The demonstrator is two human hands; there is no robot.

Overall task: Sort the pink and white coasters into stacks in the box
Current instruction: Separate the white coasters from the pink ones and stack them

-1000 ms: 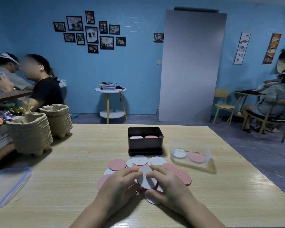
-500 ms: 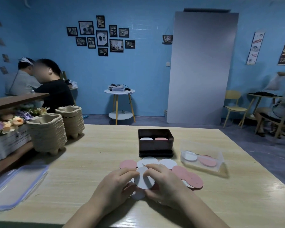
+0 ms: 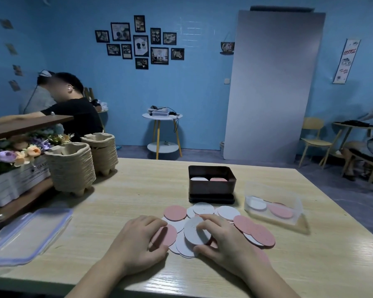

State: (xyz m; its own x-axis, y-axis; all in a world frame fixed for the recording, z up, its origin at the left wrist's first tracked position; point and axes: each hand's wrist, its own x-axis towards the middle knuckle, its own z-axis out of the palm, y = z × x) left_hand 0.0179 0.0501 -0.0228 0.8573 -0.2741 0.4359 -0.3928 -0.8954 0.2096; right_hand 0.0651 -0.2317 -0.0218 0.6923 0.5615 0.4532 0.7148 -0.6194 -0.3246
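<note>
Coasters [image 3: 224,212], round discs with no long axis, lie flat and overlapping just before the dark box [image 3: 211,188], whose length runs left to right. Right hand [image 3: 222,241] pinches a tilted white coaster [image 3: 195,231]; left hand [image 3: 138,239] grips a pink coaster [image 3: 167,235]. Wooden table [image 3: 138,190]; blue wall [image 3: 192,93] behind. Half a second ago the left hand was at the white coaster.

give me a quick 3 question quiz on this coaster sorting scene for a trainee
1. True or false: the dark box holds a white stack and a pink stack side by side.
2. The right hand grips a coaster of which colour? A pink, B white, C blue.
3. Fill in: the left hand touches a ___ coaster.
Key: 1 true; 2 B, the white coaster; 3 pink, the pink coaster.
</note>
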